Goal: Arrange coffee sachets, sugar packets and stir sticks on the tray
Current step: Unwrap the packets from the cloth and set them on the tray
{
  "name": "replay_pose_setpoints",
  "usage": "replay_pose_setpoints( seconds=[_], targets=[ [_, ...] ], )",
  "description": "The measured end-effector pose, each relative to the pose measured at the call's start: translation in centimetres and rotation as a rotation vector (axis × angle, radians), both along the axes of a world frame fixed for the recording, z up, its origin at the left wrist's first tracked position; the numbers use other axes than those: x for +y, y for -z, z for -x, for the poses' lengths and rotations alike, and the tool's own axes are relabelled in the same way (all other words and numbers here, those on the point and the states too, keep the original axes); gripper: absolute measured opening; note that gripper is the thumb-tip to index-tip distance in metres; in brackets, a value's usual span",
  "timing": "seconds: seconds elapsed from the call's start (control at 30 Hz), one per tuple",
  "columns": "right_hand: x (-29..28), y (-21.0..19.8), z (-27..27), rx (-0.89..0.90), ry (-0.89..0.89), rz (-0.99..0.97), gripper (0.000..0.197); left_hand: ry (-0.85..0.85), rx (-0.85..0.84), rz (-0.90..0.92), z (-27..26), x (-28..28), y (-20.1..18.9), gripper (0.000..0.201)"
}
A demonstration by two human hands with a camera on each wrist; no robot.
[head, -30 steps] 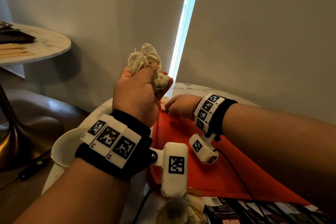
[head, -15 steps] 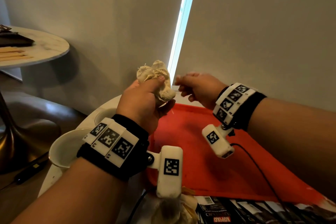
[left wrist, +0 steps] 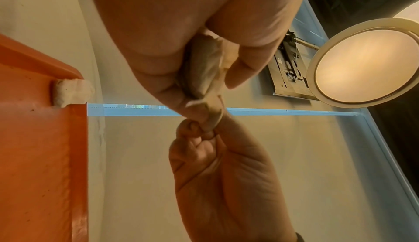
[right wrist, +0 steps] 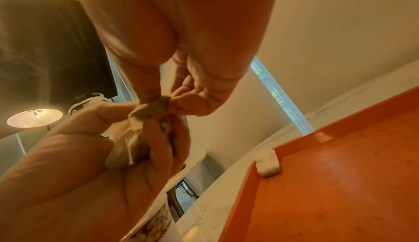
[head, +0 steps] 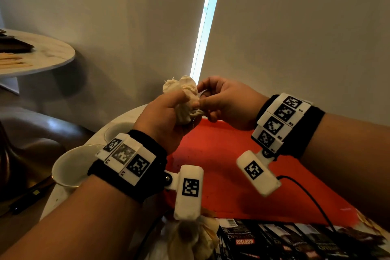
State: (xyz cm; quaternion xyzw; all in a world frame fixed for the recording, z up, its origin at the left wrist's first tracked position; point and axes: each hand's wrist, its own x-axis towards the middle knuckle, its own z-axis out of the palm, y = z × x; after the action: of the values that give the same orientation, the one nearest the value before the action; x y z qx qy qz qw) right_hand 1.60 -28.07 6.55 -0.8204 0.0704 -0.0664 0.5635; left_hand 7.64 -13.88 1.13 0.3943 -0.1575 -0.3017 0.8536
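My left hand (head: 185,105) grips a crumpled bundle of cream sugar packets (head: 183,89) above the far left corner of the orange tray (head: 221,167). My right hand (head: 201,101) meets it from the right and pinches the bundle's lower end between thumb and forefinger (right wrist: 181,102). One white sugar packet (right wrist: 268,161) lies alone in the tray's corner (left wrist: 72,92). Black coffee sachets (head: 274,240) lie along the tray's near edge. Wooden stir sticks (head: 12,62) rest on another round table at the far left.
Two white cups (head: 69,167) (head: 118,131) stand left of the tray on the round table. A heap of cream packets (head: 196,236) lies by the near edge under my left wrist. A wall and blind stand close behind.
My right hand has lifted from the tray's far corner, leaving one packet there, and now pinches the bundle. My left hand has lowered the bundle a little.
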Motion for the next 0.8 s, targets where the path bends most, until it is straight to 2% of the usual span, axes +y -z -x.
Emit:
replay_pose_setpoints(
  seconds=[0.13, 0.37, 0.6, 0.8],
  targets=[
    [-0.5, 0.3, 0.4, -0.01, 0.071, -0.038, 0.034, -0.078, 0.024, -0.037, -0.3, -0.3, 0.2, 0.026],
    [-0.8, 0.7, 0.9, -0.051, -0.033, -0.094, 0.019, -0.174, 0.016, -0.07, -0.3, -0.5, 0.4, 0.031],
    [-1.2, 0.6, 1.0, -0.046, 0.005, -0.031, 0.027, -0.185, 0.008, -0.075, -0.4, -0.4, 0.2, 0.028],
    [-1.8, 0.8, 0.5, -0.052, 0.076, -0.095, 0.027, -0.257, 0.042, -0.09, -1.2, -0.4, 0.5, 0.027]
  ],
)
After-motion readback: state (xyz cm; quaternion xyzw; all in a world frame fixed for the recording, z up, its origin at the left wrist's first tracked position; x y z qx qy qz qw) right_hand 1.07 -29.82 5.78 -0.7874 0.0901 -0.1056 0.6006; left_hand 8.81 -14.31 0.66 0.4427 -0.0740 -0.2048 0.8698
